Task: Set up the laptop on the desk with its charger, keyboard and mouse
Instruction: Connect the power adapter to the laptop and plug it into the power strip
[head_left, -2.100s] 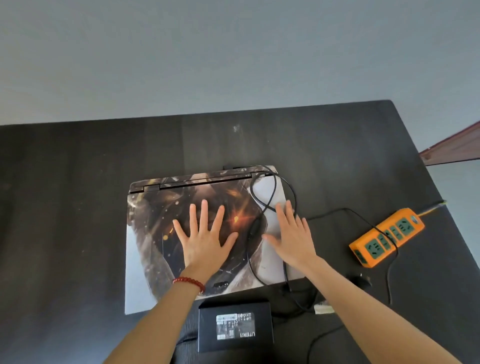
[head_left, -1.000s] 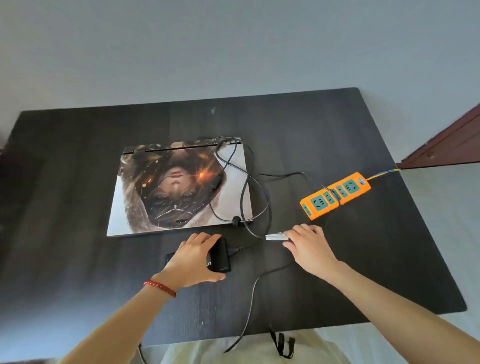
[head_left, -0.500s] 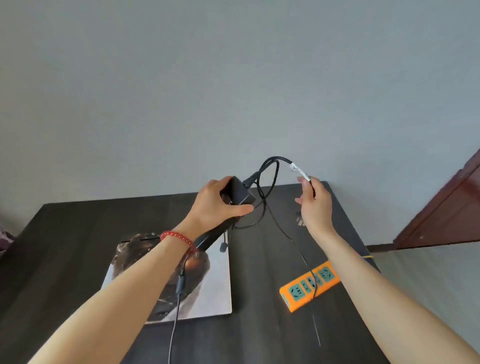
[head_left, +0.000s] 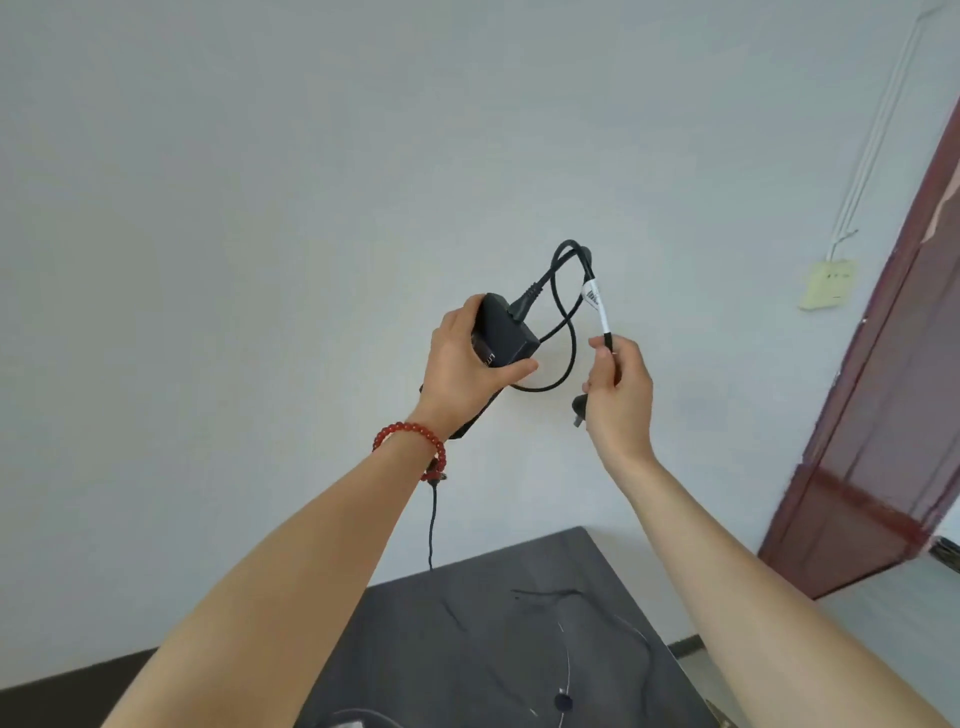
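My left hand (head_left: 465, 361) grips the black charger brick (head_left: 503, 332), held up high in front of the wall. A black power cord (head_left: 563, 291) leaves the brick's top, loops over and comes down to my right hand (head_left: 618, 395), which pinches it just below a white label (head_left: 596, 301). The cord's plug (head_left: 579, 408) pokes out under my right hand. A thinner cable (head_left: 432, 525) hangs from the brick past my left wrist toward the dark desk (head_left: 467, 649). The laptop, keyboard and mouse are out of view.
Thin cables (head_left: 566, 649) lie on the far right part of the desk. A red-brown door (head_left: 893, 415) stands at the right, with a wall switch plate (head_left: 826, 283) beside it. The grey wall fills most of the view.
Both hands picked the charger brick and its cord off the desk and raised them high. The view tilted up, so the laptop and orange power strip dropped out of sight.
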